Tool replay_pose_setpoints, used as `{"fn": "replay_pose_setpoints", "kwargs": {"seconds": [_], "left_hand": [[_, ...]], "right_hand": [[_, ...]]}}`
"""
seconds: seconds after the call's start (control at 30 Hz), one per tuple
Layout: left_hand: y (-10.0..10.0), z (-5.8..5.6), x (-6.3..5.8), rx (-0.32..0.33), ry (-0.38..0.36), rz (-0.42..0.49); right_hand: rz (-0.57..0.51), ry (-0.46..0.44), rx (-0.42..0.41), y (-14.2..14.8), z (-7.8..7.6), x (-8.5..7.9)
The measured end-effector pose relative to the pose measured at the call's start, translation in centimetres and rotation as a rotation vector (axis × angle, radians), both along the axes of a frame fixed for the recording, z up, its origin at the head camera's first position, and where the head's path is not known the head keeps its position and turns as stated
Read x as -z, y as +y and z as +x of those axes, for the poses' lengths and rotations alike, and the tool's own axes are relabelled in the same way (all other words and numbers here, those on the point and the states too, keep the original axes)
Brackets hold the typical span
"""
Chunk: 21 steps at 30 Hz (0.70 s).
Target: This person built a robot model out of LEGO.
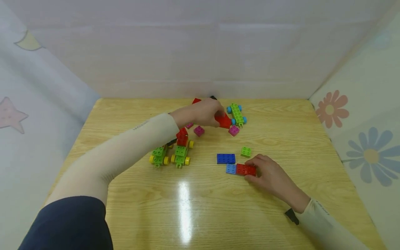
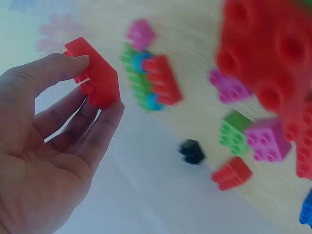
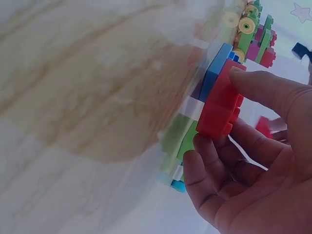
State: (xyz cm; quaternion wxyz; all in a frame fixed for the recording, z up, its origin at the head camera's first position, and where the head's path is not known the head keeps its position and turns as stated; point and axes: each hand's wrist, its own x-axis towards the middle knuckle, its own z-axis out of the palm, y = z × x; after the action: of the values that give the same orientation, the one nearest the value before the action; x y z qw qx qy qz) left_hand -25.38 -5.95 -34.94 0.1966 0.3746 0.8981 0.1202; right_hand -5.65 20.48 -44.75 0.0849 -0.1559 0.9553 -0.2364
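Observation:
In the left wrist view, my left hand point(image 2: 53, 107) pinches a red building brick point(image 2: 100, 73) between thumb and fingers, off the table. The head view has this hand point(image 1: 207, 111) at the back of the table, left of a green wheeled base point(image 1: 236, 114) with blue wheels. My right hand point(image 1: 270, 175) grips a red brick point(image 1: 246, 169) by its right end, thumb on one side and fingers on the other. A light blue brick point(image 1: 231, 169) sits against that brick's left end. Just behind lie a dark blue brick point(image 1: 226, 158) and a small green brick point(image 1: 246, 151).
Two green vehicles with yellow wheels, a left one point(image 1: 159, 155) and a right one point(image 1: 181, 152) topped with red bricks, stand left of centre. Pink bricks, one left point(image 1: 199, 131) and one right point(image 1: 234, 130), lie near the left hand. A white curtain point(image 1: 200, 52) hangs behind the table.

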Motion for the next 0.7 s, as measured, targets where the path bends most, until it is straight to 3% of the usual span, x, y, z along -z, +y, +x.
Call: {"fn": "replay_pose_setpoints", "kwargs": {"seconds": [0.2, 0.37, 0.5, 0.7], "left_hand": [[-2.0, 5.0, -2.5, 0.036, 0.040, 0.173], [-4.3, 10.4, -2.7, 0.055, 0.124, 0.326], [-6.4, 13.3, -0.8, 0.010, 0.131, 0.389], [-8.4, 16.1, 3.8, -0.093, 0.041, 0.327]], "right_hand": [[-0.006, -0.029, -0.016, -0.3, -0.2, 0.0], [-0.014, -0.055, -0.042, -0.9, -0.3, -0.2], [-0.033, -0.083, -0.067, -1.7, -0.4, -0.3], [-0.024, -0.099, -0.142, -3.4, -0.8, -0.6]]}}
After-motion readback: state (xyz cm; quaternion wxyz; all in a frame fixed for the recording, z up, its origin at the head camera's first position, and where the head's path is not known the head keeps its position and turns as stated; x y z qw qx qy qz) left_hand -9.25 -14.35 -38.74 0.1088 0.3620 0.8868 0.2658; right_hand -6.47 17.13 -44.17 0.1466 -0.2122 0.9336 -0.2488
